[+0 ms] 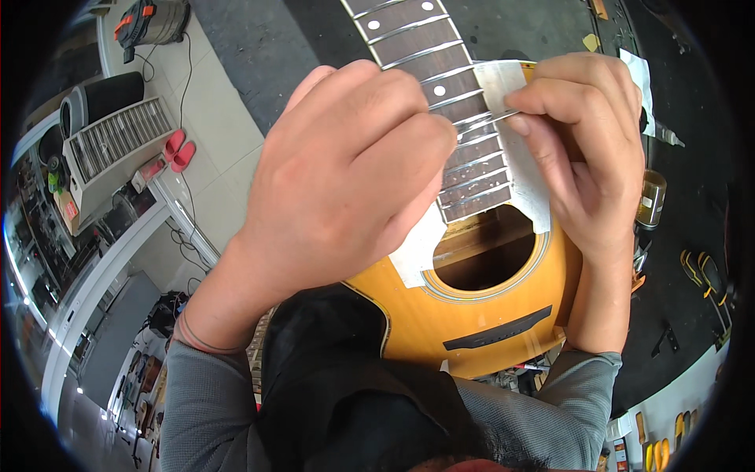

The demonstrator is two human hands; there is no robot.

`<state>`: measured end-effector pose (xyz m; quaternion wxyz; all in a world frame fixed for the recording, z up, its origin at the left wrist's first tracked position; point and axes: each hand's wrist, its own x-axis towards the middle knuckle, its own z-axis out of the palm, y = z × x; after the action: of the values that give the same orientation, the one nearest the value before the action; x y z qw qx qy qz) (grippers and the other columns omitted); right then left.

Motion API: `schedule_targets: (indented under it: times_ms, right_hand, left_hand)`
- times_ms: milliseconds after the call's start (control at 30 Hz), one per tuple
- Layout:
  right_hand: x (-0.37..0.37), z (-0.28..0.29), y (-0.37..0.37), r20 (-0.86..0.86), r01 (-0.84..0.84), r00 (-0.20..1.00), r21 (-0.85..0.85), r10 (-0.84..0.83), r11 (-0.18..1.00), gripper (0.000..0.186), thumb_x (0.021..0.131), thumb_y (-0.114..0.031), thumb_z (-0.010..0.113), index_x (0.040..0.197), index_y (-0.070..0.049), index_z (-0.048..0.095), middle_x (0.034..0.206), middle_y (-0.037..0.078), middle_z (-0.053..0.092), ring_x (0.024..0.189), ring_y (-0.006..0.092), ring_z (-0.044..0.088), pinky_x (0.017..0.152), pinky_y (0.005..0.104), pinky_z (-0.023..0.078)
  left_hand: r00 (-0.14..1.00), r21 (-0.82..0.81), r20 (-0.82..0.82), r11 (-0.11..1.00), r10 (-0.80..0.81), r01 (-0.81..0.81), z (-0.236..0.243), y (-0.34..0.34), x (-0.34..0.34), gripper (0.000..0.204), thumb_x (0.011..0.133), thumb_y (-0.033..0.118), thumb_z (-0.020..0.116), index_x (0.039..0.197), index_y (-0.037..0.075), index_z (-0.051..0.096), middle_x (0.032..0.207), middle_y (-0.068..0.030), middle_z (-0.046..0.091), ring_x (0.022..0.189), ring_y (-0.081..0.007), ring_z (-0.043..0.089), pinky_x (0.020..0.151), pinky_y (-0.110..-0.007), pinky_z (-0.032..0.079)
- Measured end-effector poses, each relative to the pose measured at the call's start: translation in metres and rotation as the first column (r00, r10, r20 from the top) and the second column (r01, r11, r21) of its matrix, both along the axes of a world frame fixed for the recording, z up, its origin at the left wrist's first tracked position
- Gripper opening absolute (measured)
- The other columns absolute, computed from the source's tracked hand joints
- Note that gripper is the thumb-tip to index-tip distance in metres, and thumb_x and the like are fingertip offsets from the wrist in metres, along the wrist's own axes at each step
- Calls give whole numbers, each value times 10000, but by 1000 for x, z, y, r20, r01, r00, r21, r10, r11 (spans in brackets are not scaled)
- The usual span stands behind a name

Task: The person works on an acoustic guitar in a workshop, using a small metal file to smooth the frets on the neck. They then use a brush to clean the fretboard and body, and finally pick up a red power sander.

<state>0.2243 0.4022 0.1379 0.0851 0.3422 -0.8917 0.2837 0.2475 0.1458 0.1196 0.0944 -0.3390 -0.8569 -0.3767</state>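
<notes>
An acoustic guitar with an amber top lies face up, its dark fretboard running away from me. My right hand pinches the end of a thin metal fret wire between thumb and forefinger at the fretboard's right edge. The wire crosses the board at a slight slant and reaches my left hand. That hand is closed over the board's left side, its fingertips hidden beneath it. White protective sheets cover the top beside the board. Small pale specks lie between the frets near the sound hole.
The guitar rests on a dark workbench. To the right are a glass jar, yellow-and-black pliers and a small nozzle bottle. Down on the tiled floor at left are red slippers, a slatted unit, cables and a vacuum cleaner.
</notes>
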Motion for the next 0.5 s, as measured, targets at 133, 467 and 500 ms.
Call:
schedule_targets:
  times_ms: [133, 467, 500]
  right_hand:
    - [3, -1, -1, 3, 14, 1000, 16, -15, 1000, 232, 794, -40, 868, 991, -85, 754, 1018, 55, 719, 979, 270, 650, 889, 393, 449]
    - [8, -1, 1, 15, 10, 1000, 51, -10, 999, 222, 788, -97, 863, 971, -131, 743, 1019, 25, 713, 1017, 272, 639, 902, 409, 428]
    - [7, -1, 1, 7, 15, 1000, 60, -16, 998, 224, 788, -99, 862, 972, -135, 741, 1022, 22, 714, 1019, 273, 640, 906, 409, 427]
  left_hand:
    - [1000, -47, 15, 999, 11, -10, 1, 2, 1, 255, 760, -56, 859, 970, 40, 753, 882, -81, 690, 736, -265, 636, 662, -379, 489]
    - [998, -17, 21, 998, -52, 53, 0, 7, -2, 248, 744, -58, 848, 955, 34, 754, 873, -81, 664, 702, -263, 599, 633, -380, 448]
    - [998, -17, 15, 998, -55, 55, 0, 8, -3, 251, 741, -60, 847, 954, 33, 753, 870, -82, 662, 701, -263, 597, 631, -380, 448]
